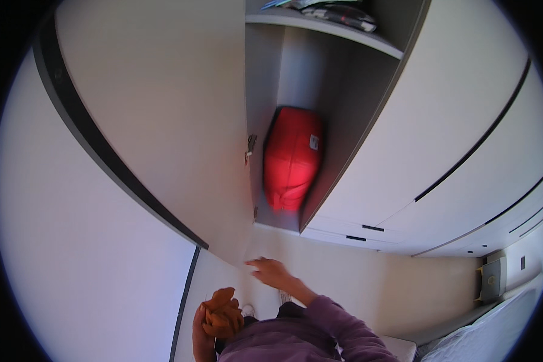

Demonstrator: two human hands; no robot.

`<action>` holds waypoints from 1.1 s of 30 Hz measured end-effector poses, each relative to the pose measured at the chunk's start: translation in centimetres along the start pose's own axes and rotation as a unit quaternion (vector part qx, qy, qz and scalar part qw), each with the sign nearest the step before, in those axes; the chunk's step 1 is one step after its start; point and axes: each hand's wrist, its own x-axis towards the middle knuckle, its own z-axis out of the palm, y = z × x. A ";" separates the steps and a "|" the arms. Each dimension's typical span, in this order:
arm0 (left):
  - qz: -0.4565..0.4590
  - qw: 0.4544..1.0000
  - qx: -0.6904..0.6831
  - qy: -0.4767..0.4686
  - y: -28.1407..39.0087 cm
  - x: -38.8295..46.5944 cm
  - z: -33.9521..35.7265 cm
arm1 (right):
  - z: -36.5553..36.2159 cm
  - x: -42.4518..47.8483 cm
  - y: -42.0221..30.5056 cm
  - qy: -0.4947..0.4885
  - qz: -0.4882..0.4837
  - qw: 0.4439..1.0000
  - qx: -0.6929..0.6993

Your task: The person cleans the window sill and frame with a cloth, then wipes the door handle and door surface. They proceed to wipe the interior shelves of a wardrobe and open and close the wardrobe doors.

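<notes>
My left hand (200, 323), low in the head view, is closed on a crumpled orange-brown cloth (224, 313). In front of my body and to the right of the cloth, my right hand (269, 272) reaches out with its fingers apart and nothing in them. It is near the lower edge of an opened cabinet door (176, 113). Beyond the hands, a red fabric bag (293, 158) with a small white label lies in the bottom of a tall grey cabinet compartment (339, 72).
A shelf (326, 30) above the bag holds plastic-wrapped items (339, 16). White cabinet fronts (416, 113) with dark handles run to the right. At the lower right stand a grey box-like item (492, 279) and a bed-like piece with plastic sheeting (484, 330).
</notes>
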 end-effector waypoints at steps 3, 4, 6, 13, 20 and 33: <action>0.024 0.998 0.043 0.033 -0.7 0.4 -2.0 | 0.9 -7.8 6.3 -0.079 0.112 0.989 -0.062; 0.014 0.999 0.012 0.032 -0.7 0.6 -2.1 | 0.9 -10.6 7.8 -0.103 0.167 0.977 -0.090; 0.037 0.997 0.048 0.039 -0.6 0.7 -2.6 | 0.9 -15.7 9.2 -0.111 0.248 0.957 -0.104; -0.025 0.998 0.025 0.043 -1.8 3.2 -6.7 | 5.2 -23.6 8.7 -0.091 0.334 0.938 -0.013; -0.109 0.989 -0.021 -0.096 1.2 2.8 -2.0 | 3.1 -22.5 6.6 0.016 0.321 0.947 0.013; -0.176 0.961 -0.081 -0.196 -3.2 5.2 0.2 | -22.4 -19.6 19.4 0.578 0.294 0.737 0.191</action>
